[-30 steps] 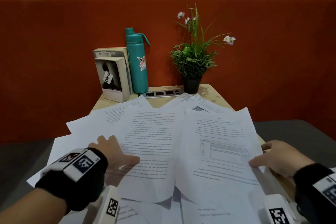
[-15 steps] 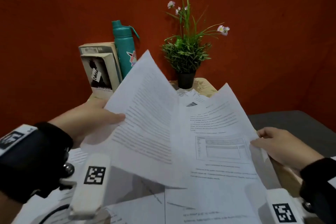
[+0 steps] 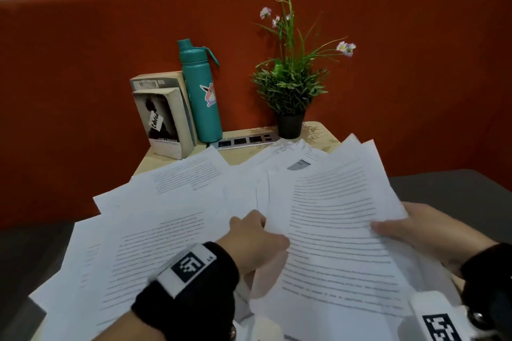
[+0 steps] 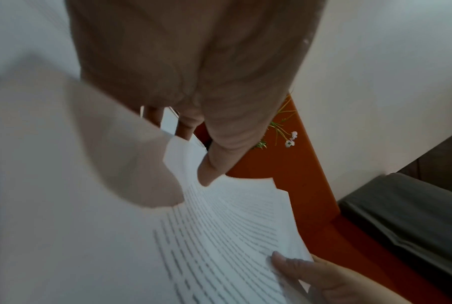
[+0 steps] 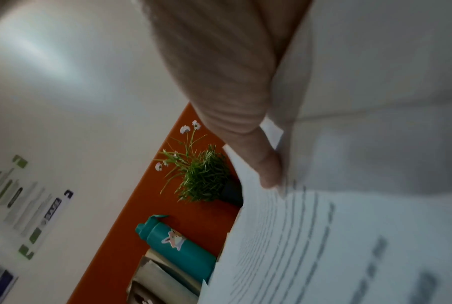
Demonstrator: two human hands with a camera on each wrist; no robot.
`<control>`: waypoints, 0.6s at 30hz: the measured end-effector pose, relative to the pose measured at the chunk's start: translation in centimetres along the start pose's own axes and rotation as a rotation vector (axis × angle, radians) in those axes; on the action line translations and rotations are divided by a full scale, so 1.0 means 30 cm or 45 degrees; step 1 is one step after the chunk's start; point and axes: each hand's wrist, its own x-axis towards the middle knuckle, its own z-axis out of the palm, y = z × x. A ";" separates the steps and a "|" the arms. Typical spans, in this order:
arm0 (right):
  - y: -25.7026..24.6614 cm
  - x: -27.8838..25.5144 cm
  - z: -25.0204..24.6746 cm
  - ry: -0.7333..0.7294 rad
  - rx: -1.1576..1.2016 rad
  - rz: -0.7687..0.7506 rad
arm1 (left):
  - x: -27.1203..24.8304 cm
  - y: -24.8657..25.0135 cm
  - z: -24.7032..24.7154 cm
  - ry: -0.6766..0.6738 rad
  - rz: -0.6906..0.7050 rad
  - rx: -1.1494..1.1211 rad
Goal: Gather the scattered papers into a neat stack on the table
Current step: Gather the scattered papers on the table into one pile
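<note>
In the lower right of the head view, a small sheaf of white printed paper sheets (image 3: 340, 230) is held raised between both hands, fanned so that its far corners spread apart. The person's left hand (image 3: 255, 241) grips the sheaf's left edge at lower centre, thumb (image 4: 214, 164) pressed on the top page and fingers curled beneath. The right hand (image 3: 421, 230) pinches the right edge, its thumb (image 5: 266, 164) lying on the printed face and the other fingers hidden under the paper. Both wrists wear black bands carrying white coded markers.

Across the lower left and centre, more loose white printed pages (image 3: 144, 243) lie overlapping and askew on the light wooden table (image 3: 322, 135), some hanging past its near edge. At the table's far side, upper centre of the frame, stand two upright paperback books (image 3: 163, 119), touching a teal metal water bottle with a cartoon sticker (image 3: 201, 91). A silver socket strip (image 3: 243, 141) lies flat just beside the bottle's base. Right of it sits a green grassy plant with small pale flowers in a black pot (image 3: 291, 86). An orange upholstered panel (image 3: 83, 91) runs behind everything.
</note>
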 end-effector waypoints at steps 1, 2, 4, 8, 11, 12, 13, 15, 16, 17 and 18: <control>0.006 -0.004 -0.003 0.014 0.089 -0.010 | -0.002 -0.001 -0.002 0.025 0.005 -0.022; 0.014 -0.006 -0.010 0.033 0.184 -0.013 | -0.005 -0.004 -0.010 0.054 0.007 -0.054; 0.038 0.003 -0.034 0.074 0.365 0.002 | -0.001 -0.017 -0.043 0.149 0.004 -0.069; 0.106 0.039 -0.088 0.055 0.561 0.097 | -0.004 -0.019 -0.093 0.204 -0.044 -0.182; 0.161 0.081 -0.108 0.119 0.530 0.133 | -0.015 0.020 -0.073 0.118 -0.103 -0.263; 0.153 0.077 -0.102 0.131 0.528 0.123 | -0.019 0.037 -0.061 0.083 -0.092 -0.259; 0.133 0.059 -0.092 0.140 0.522 0.108 | -0.025 0.050 -0.047 0.054 -0.085 -0.259; 0.115 0.044 -0.080 0.126 0.525 0.102 | -0.023 0.065 -0.025 0.040 -0.092 -0.268; 0.107 0.030 -0.076 0.115 0.526 0.109 | -0.018 0.070 -0.017 0.021 -0.075 -0.307; 0.103 0.021 -0.078 0.108 0.534 0.128 | -0.017 0.072 -0.013 -0.007 -0.055 -0.360; 0.099 0.015 -0.078 0.100 0.515 0.145 | -0.023 0.077 -0.008 -0.042 -0.022 -0.422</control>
